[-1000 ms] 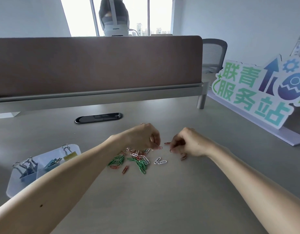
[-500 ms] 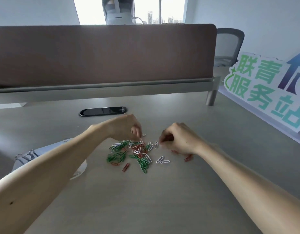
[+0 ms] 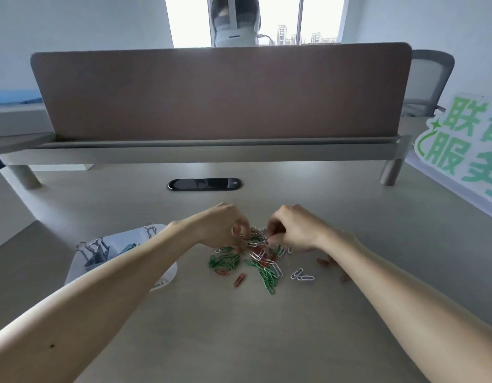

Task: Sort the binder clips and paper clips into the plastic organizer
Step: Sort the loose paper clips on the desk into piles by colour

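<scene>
A loose pile of green, red and white paper clips (image 3: 262,262) lies on the desk in the middle of the view. My left hand (image 3: 225,228) and my right hand (image 3: 294,228) hover over the far side of the pile, fingers curled and pinching at paper clips there. What exactly each fingertip holds is too small to tell. The clear plastic organizer (image 3: 167,275) sits at the left, mostly hidden behind my left forearm. Several binder clips (image 3: 96,251) stand in its far compartments.
A brown divider panel (image 3: 222,92) closes off the back of the desk. A black cable port (image 3: 204,184) lies in front of it. A green-lettered sign (image 3: 460,150) stands along the right side. A few red clips (image 3: 326,262) lie under my right wrist.
The camera has swung left and down. Both hands have closed in on the far side of the pile and now sit nearer each other.
</scene>
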The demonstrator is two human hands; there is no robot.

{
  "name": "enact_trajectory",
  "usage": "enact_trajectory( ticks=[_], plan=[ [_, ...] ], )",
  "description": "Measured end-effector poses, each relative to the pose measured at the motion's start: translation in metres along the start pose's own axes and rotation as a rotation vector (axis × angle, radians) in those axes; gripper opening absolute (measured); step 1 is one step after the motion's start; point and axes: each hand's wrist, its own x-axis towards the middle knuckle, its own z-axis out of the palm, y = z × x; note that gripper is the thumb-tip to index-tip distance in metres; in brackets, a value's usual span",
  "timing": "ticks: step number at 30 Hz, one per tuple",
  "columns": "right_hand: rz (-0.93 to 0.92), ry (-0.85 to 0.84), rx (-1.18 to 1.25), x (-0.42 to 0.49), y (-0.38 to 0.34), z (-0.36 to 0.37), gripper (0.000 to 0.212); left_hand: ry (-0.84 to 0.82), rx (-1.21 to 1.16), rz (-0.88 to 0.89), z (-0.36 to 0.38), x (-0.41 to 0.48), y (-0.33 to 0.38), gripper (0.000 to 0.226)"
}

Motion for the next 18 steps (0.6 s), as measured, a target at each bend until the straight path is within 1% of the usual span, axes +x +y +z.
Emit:
enact_trajectory(
  ticks=[2, 4, 7, 9, 12, 13, 16, 18],
  plan=[
    [0.023, 0.002, 0.01, -0.009, 0.011, -0.01, 0.007, -0.006, -0.001, -0.01, -0.003, 0.0, -0.004, 0.011],
    [0.057, -0.049, -0.035, -0.024, 0.025, -0.023, 0.006, -0.014, 0.021, -0.016, -0.007, 0.0, -0.01, 0.01],
    [0.137, -0.173, -0.098, -0.044, 0.04, -0.033, 0.007, -0.013, 0.04, -0.015, -0.011, 0.001, -0.015, 0.008],
    [0.157, -0.172, -0.112, -0.049, 0.04, -0.032, 0.008, -0.002, 0.023, -0.018, -0.014, 0.001, -0.016, 0.002],
    [0.098, -0.032, -0.065, -0.037, 0.027, -0.026, 0.007, -0.013, -0.006, 0.002, -0.019, -0.004, -0.014, 0.007],
    [0.063, -0.013, -0.043, -0.031, 0.019, -0.022, 0.006, -0.035, -0.018, 0.019, -0.02, -0.008, -0.013, 0.01],
    [-0.008, -0.006, 0.024, -0.016, -0.001, -0.009, 0.005, -0.132, -0.043, 0.028, -0.021, -0.023, -0.009, 0.031],
    [-0.027, -0.01, 0.045, -0.01, -0.009, -0.003, 0.007, -0.175, -0.023, 0.012, -0.02, -0.032, -0.009, 0.037]
  ],
)
